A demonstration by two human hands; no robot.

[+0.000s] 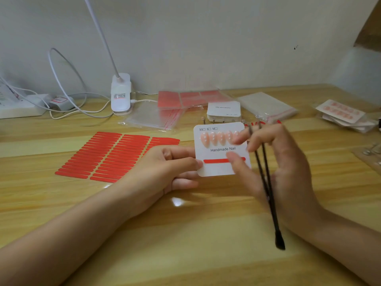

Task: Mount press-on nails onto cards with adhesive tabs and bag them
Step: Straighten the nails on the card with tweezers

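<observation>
Left hand (165, 168) pinches the card (221, 149) by its left edge, just above the table (185, 244). Right hand (276, 162) grips black tweezers (268, 195), thumb on the red strip (216, 161). Pink nails (218, 138) line the card's top row.

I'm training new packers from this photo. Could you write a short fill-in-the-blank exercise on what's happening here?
1. The left hand holds the white card by its ____ edge.
2. The right hand holds black ____ while touching the card.
3. Below the words "Handmade Nail" lies a ____ adhesive strip.
4. The row of nails sits ____ the printed words.

Missing words: left; tweezers; red; above
</observation>
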